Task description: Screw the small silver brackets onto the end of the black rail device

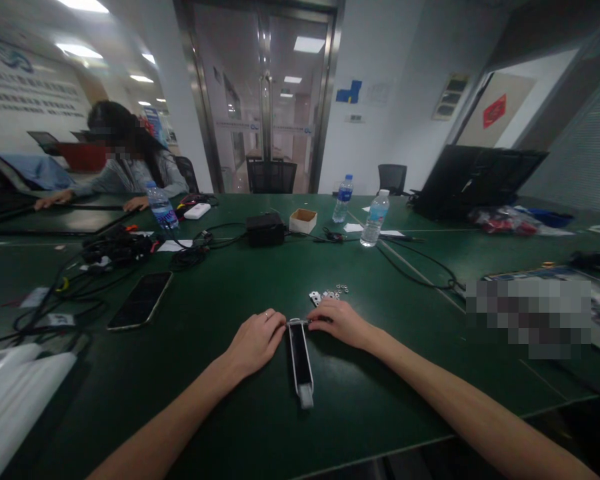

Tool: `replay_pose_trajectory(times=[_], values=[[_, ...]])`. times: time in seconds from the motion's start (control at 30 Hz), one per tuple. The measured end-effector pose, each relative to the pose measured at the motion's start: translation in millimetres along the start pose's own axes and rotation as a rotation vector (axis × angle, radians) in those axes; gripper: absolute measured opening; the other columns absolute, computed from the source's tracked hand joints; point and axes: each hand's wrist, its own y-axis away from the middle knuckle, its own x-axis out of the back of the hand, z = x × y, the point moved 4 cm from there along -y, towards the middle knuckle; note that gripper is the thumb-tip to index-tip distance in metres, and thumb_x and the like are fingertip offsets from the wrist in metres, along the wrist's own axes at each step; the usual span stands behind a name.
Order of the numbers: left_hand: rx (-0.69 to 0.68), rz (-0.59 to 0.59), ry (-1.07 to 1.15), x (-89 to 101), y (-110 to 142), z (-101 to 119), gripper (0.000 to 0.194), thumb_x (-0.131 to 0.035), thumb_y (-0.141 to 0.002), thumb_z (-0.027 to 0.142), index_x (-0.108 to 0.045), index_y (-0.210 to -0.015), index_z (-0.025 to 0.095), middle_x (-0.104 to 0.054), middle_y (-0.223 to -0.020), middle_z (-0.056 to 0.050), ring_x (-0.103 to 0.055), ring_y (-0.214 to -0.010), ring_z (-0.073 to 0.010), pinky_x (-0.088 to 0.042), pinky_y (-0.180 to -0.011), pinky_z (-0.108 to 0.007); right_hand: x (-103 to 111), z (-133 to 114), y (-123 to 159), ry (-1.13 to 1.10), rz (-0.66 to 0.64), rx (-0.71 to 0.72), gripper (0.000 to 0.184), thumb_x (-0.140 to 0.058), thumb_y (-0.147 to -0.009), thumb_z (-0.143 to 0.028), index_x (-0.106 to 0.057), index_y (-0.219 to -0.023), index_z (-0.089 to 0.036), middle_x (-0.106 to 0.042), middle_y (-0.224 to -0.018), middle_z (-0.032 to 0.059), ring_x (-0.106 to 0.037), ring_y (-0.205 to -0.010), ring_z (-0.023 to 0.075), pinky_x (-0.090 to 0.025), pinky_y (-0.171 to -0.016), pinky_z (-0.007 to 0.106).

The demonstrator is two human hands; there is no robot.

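Note:
In front of me on the green table lies a long, narrow device with a pale frame and a black middle (301, 357). A light grey tab (306, 396) sticks out at its near end. Across its far end runs a thin metal crossbar (297, 322). My left hand (257, 341) is closed, fingertips pinched at the bar's left end. Opposite it, my right hand (341, 323) pinches at the right end; the fingers partly hide what they grip. Just beyond the right hand are small white blocks with dark holes (315, 298) and several small rings (342, 289).
A phone (141, 301) lies left, near tangled cables (115, 245). Farther back stand a black box (265, 229), a small open carton (303, 221) and water bottles (375, 219). A circuit board (575, 275) lies right. Another person (130, 150) sits at the far left.

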Motion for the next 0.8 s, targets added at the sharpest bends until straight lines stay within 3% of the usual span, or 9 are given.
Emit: replay_pose_trajectory(times=[0.4,0.63,0.8], values=[[-0.017,0.013,-0.019,0.8,-0.6,2.3,0.022,-0.039,-0.097,0.028,-0.058,-0.106,0.020,-0.058,-0.103,-0.005,-0.058,-0.087,-0.0186,-0.048,-0.075,-0.032,-4.7,-4.5,-3.0,-0.009,0.042,0.045,0.012,-0.065,-0.086,-0.028,-0.068,-0.089,-0.018,-0.068,-0.084,0.0040,-0.059,-0.079,0.0160,-0.047,-0.073,0.028],[-0.035,0.026,-0.006,-0.4,-0.5,1.1,0.022,-0.039,-0.098,0.028,-0.058,-0.105,0.020,-0.058,-0.102,-0.004,-0.058,-0.086,-0.0187,-0.048,-0.074,-0.031,4.9,-9.3,-1.9,0.018,-0.049,-0.041,0.027,-0.069,-0.081,-0.027,-0.063,-0.104,-0.015,-0.065,-0.096,0.0072,-0.058,-0.087,0.0182,-0.048,-0.075,0.030],[-0.040,0.020,-0.019,-0.1,-0.7,2.4,0.022,-0.038,-0.098,0.026,-0.057,-0.106,0.020,-0.058,-0.102,-0.005,-0.058,-0.087,-0.0185,-0.047,-0.076,-0.031,3.9,-9.2,-0.6,0.030,-0.026,-0.010,0.009,-0.060,-0.086,-0.021,-0.063,-0.091,-0.016,-0.064,-0.091,0.0063,-0.057,-0.086,0.0172,-0.048,-0.077,0.030]])
